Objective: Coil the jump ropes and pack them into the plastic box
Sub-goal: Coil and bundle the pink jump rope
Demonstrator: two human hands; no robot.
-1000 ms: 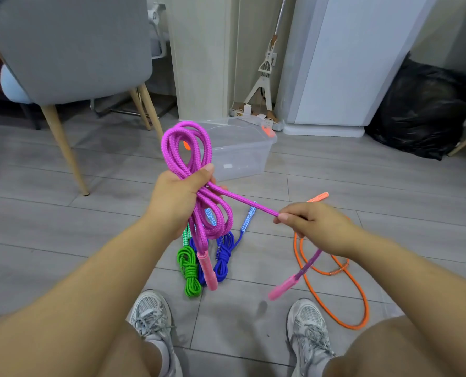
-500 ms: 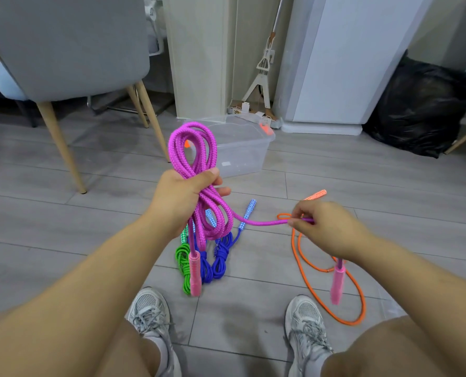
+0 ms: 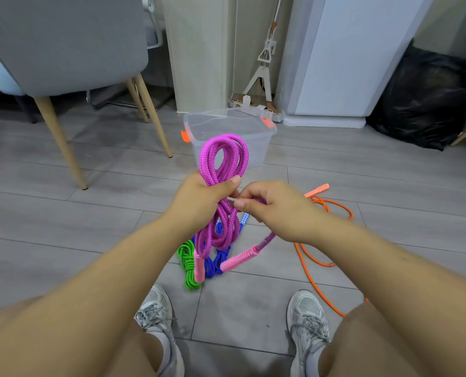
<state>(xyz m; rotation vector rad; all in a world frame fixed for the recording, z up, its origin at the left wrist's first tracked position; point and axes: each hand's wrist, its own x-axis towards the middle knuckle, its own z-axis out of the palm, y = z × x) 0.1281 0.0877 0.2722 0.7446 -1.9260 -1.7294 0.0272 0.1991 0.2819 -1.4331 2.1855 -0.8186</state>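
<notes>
We see grey plank floor (image 3: 63, 213) under the grip (image 3: 199, 202); beyond it to the left a grey chair (image 3: 63, 42), ahead a white cabinet (image 3: 348, 58), far right a black bag (image 3: 422, 99).

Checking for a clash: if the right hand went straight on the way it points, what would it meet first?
Likely the left hand gripping the purple rope coil; the right hand points leftward, depth unclear.
</notes>
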